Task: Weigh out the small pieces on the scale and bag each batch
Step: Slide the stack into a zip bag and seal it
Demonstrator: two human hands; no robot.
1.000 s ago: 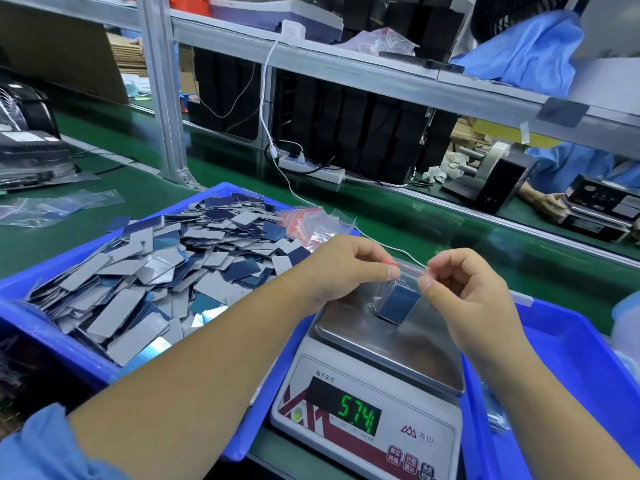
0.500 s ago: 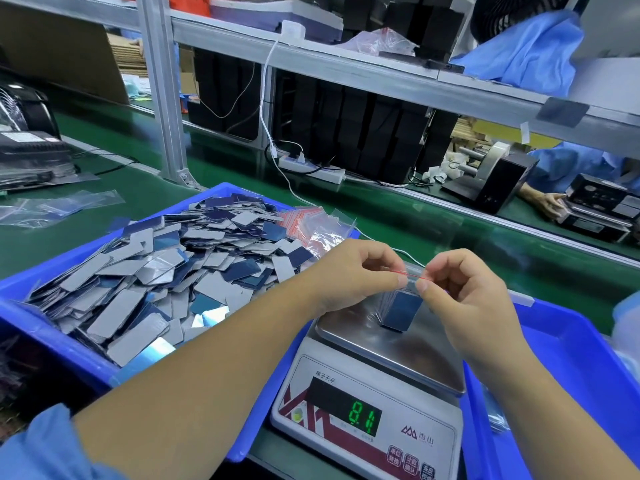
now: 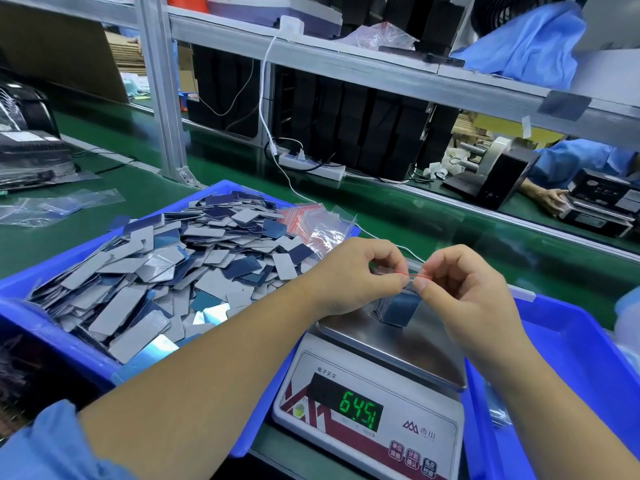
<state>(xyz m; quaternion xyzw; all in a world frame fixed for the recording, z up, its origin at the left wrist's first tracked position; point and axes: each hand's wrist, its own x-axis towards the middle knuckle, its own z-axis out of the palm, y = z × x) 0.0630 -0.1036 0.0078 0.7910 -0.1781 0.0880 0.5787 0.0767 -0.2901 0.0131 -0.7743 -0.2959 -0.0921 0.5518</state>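
A small clear zip bag (image 3: 398, 308) with a red seal line holds a stack of dark blue pieces and rests on the steel pan of the scale (image 3: 412, 351). My left hand (image 3: 349, 275) and my right hand (image 3: 464, 282) pinch the bag's top edge from either side, fingertips nearly touching. The green display (image 3: 358, 410) reads 64.51. A heap of grey and blue flat pieces (image 3: 166, 271) fills the blue bin (image 3: 45, 327) on the left, with empty red-striped bags (image 3: 308, 223) at its far corner.
A second blue bin (image 3: 568, 375) sits right of the scale. Loose clear bags (image 3: 59, 206) lie on the green belt at left. A metal post (image 3: 159, 88), a power strip (image 3: 311, 166) and black boxes stand behind. Another person's hand (image 3: 550, 199) works at far right.
The scale reading went from 57.4 to 8.1 to 64.51. The bag lifted slightly off the pan, then settled back. My fingertips have come closer together along the seal.
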